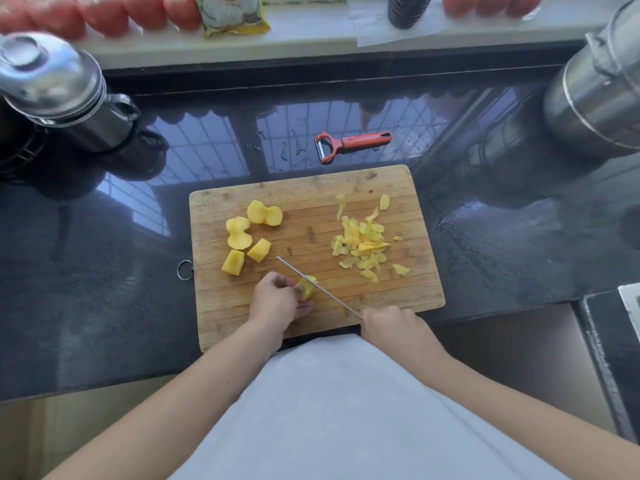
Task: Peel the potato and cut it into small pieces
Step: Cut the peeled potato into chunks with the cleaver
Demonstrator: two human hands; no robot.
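The left hand [277,299] pinches a potato chunk [307,287] on the board [398,292]; the right hand [391,323] grips the knife [318,288], its blade lying across the chunk. Best to tuck the left fingertips back from the edge, press straight down, then cut again — the cut pieces [242,242] at the board's left look large. Peels [363,242] lie right, peeler [349,144] on the desk beyond.

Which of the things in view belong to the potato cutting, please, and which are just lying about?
In use: potato piece, knife, left hand, right hand, cutting board, cut chunks.
Idle: peeler, peelings, steel pots, tomatoes.
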